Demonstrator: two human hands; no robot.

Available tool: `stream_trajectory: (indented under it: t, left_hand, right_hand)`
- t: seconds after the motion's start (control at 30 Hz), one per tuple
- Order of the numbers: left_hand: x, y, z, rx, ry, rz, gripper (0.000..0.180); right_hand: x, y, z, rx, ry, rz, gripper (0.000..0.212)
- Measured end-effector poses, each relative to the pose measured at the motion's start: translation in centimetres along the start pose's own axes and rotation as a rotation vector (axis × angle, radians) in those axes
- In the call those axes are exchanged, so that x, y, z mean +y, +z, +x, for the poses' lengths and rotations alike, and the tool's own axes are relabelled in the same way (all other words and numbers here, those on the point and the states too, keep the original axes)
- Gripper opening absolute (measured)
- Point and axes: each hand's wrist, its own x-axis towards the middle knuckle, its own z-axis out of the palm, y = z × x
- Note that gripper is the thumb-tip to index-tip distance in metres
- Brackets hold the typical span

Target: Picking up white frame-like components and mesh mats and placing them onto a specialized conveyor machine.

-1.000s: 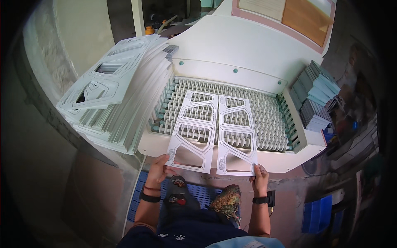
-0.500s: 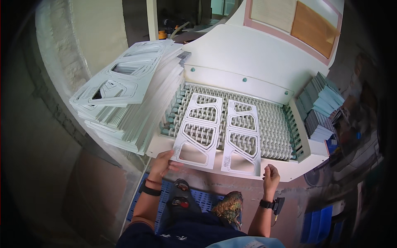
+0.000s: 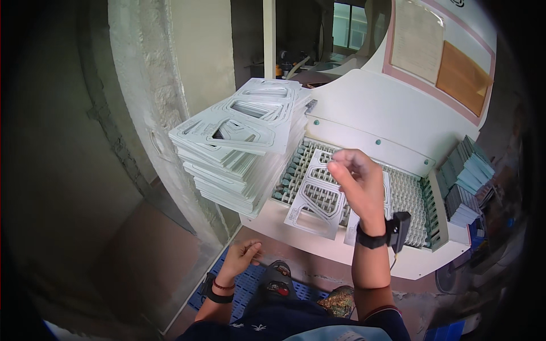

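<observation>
My right hand [image 3: 359, 183] is lifted in front of a white machine [image 3: 369, 111], fingers loosely curled and holding nothing. Behind it two white die-cut sheets lie flat on the machine's roller bed [image 3: 412, 199]. The left sheet [image 3: 315, 206] shows fully; the right sheet [image 3: 350, 233] is mostly hidden by my hand and wrist. My left hand [image 3: 242, 257] hangs low by my lap with its fingers apart and empty. A tall stack of the same cut-out sheets [image 3: 239, 149] stands to the left of the bed, closest to my right hand's fingertips.
A black device [image 3: 399, 228] is strapped on my right wrist. Smaller piles of grey-green sheets [image 3: 469, 173] sit at the machine's right end. A rough concrete pillar [image 3: 142, 85] rises on the left, and a blue slatted mat [image 3: 245, 291] lies under my feet.
Both hands have let go of the two sheets, which now rest on the roller bed. My right hand has risen; my left hand has dropped toward my lap. The view turned left.
</observation>
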Motion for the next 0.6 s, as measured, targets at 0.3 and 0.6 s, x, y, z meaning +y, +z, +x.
stream_trajectory:
  t: [0.3,0.6]
  left_hand:
    - [-1.7,-1.1,-3.8,-0.061,-0.103,-0.19,0.029]
    - [-1.9,0.7,-2.4,-0.125,-0.133,-0.171,0.032]
  right_hand:
    - [0.9,5.7,7.4,-0.364,0.385,0.072,0.042]
    - [0.9,3.1,7.8,-0.241,0.425,0.147,0.03]
